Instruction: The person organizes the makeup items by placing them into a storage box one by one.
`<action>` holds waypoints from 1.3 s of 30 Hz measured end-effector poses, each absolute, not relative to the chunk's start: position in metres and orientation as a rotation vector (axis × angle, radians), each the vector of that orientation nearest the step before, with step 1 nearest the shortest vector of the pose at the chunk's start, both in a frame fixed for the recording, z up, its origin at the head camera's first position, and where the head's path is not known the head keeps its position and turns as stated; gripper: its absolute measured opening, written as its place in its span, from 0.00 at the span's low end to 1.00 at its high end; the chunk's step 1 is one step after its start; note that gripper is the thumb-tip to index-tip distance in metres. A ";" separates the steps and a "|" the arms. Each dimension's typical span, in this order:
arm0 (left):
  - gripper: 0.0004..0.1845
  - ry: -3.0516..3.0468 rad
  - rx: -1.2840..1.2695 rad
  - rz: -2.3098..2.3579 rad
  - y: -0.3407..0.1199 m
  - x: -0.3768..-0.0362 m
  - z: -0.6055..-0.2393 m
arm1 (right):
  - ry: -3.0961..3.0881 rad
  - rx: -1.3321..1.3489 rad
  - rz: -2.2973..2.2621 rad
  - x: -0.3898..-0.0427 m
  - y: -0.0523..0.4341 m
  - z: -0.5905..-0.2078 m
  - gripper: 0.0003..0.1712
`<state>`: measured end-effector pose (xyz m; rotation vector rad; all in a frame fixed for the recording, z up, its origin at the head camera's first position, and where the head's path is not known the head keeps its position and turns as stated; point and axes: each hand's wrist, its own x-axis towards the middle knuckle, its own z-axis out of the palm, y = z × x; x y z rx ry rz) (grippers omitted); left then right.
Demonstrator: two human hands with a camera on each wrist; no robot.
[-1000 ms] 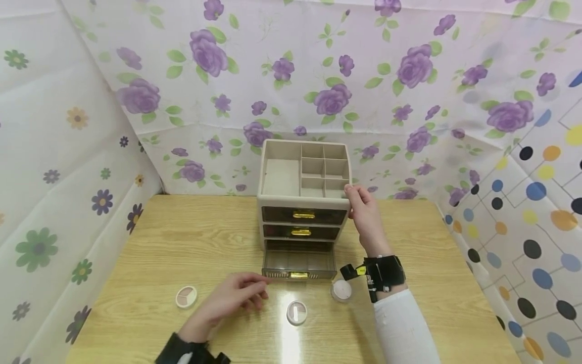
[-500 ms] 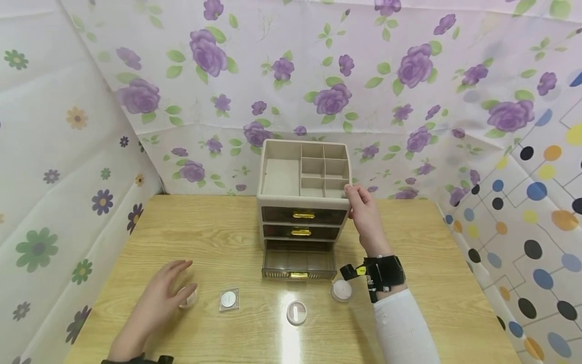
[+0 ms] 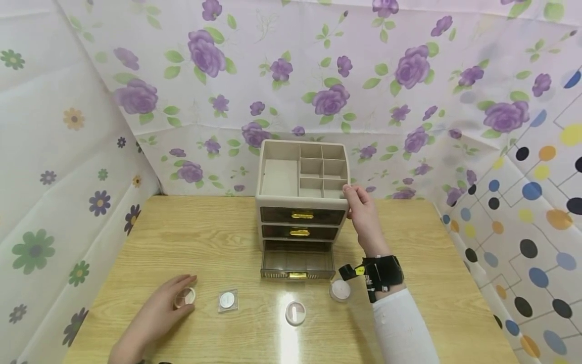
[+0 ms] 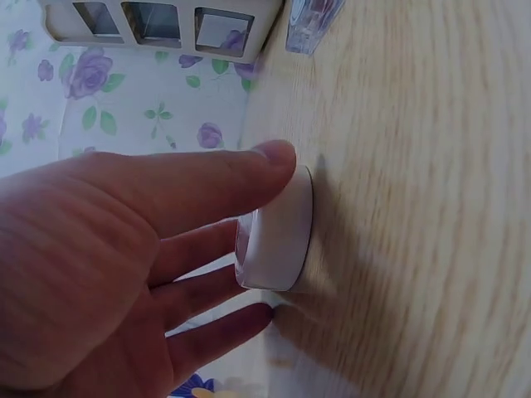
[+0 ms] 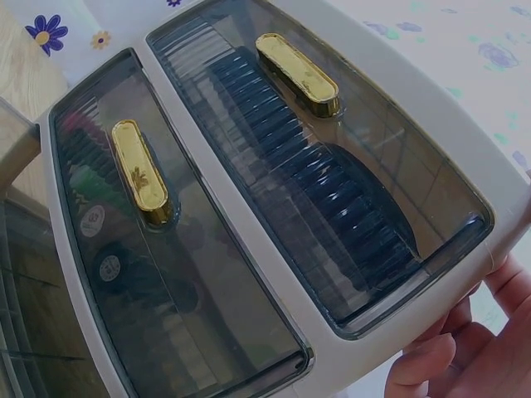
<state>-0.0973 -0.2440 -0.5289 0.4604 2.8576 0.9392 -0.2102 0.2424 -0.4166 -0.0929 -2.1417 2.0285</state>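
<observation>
A: Left hand (image 3: 152,316) — state of the fingers?

B: Spread a little and nearly straight, laid around a small round compact (image 3: 184,297) at the front left of the bench (image 3: 204,237). In the left wrist view the thumb tip rests on the compact's white rim (image 4: 278,240); the other fingers (image 4: 207,290) lie behind it. The compact sits flat on the wood.

A: Right hand (image 3: 364,217)?

B: Fingers curled on the upper right corner of the beige drawer organiser (image 3: 302,202) — thumb at the top rim, fingertips (image 5: 431,365) against the side wall.

A: Containers?

B: The organiser's top tray compartments look bare. The two upper drawers (image 5: 249,191) are closed, smoked fronts, gold handles; contents are too dim to tell. The bottom drawer (image 3: 297,263) is pulled out, and nothing shows inside.

A: Loose items, room?

B: A square clear case (image 3: 227,300) lies just beside the left hand; a round compact (image 3: 295,312) lies in front of the open drawer; a round jar (image 3: 340,290) is near the right wrist. Open wood lies left of the organiser.
</observation>
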 end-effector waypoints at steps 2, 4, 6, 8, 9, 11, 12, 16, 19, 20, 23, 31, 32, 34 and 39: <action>0.35 2.854 0.480 0.914 -0.244 -0.097 -0.529 | -2.145 -0.099 2.022 -0.209 0.242 -0.417 0.23; 0.35 2.846 0.505 0.888 -0.244 -0.097 -0.529 | -2.151 -0.105 2.017 -0.209 0.242 -0.416 0.23; 0.35 2.837 0.507 0.879 -0.244 -0.097 -0.530 | -2.149 -0.105 2.015 -0.209 0.242 -0.416 0.23; 0.32 2.829 0.507 0.880 -0.244 -0.097 -0.530 | -2.148 -0.105 2.014 -0.209 0.242 -0.416 0.23; 0.31 2.825 0.500 0.889 -0.245 -0.096 -0.530 | -2.147 -0.105 2.014 -0.209 0.242 -0.417 0.23; 0.29 2.821 0.492 0.908 -0.245 -0.096 -0.530 | -2.143 -0.103 2.015 -0.210 0.242 -0.416 0.23; 0.29 2.822 0.494 0.914 -0.246 -0.096 -0.530 | -2.142 -0.100 2.016 -0.210 0.242 -0.417 0.23; 0.28 2.823 0.503 0.927 -0.247 -0.097 -0.530 | -2.151 -0.102 2.017 -0.210 0.242 -0.417 0.23; 0.29 2.826 0.498 0.937 -0.248 -0.097 -0.530 | -2.159 -0.107 2.013 -0.209 0.242 -0.417 0.23; 0.28 2.824 0.496 0.940 -0.248 -0.098 -0.530 | -2.160 -0.109 2.011 -0.209 0.242 -0.417 0.23; 0.28 2.830 0.482 0.943 -0.248 -0.099 -0.529 | -2.154 -0.112 2.011 -0.209 0.242 -0.416 0.23; 0.28 2.861 0.461 0.926 -0.247 -0.099 -0.527 | -2.151 -0.110 2.025 -0.210 0.241 -0.417 0.23; 0.28 2.867 0.458 0.928 -0.246 -0.099 -0.527 | -2.154 -0.111 2.025 -0.210 0.241 -0.417 0.23; 0.29 2.879 0.458 0.939 -0.244 -0.100 -0.525 | -2.158 -0.115 2.022 -0.210 0.241 -0.418 0.23; 0.30 2.904 0.503 0.967 -0.232 -0.108 -0.516 | -2.143 -0.119 2.008 -0.211 0.241 -0.418 0.22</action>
